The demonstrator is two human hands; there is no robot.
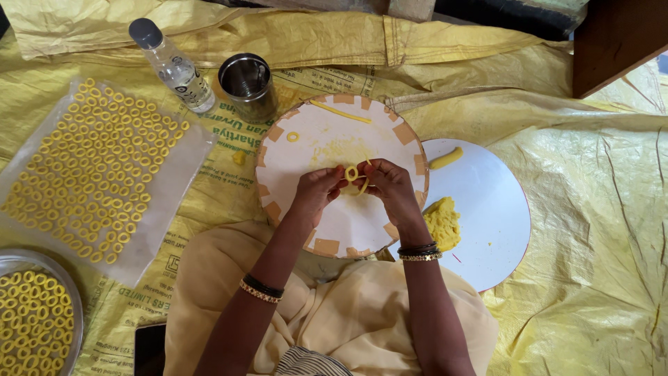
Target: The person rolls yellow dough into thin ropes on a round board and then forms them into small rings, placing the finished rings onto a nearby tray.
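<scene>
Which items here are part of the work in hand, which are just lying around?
In use: left hand and right hand pinching a dough ring over the round board; dough strip; dough lump; sheet of finished rings; tray of rings.

Lying about: bottle, steel cup, phone.

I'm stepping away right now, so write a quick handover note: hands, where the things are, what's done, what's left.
Left hand and right hand pinch a thin yellow dough strip into a ring above the round board.
Done: dough rings fill the plastic sheet at left, more lie in the steel tray, and one ring sits on the board.
Left: a rolled strip on the board, a dough lump and a short roll on the white plate.
</scene>
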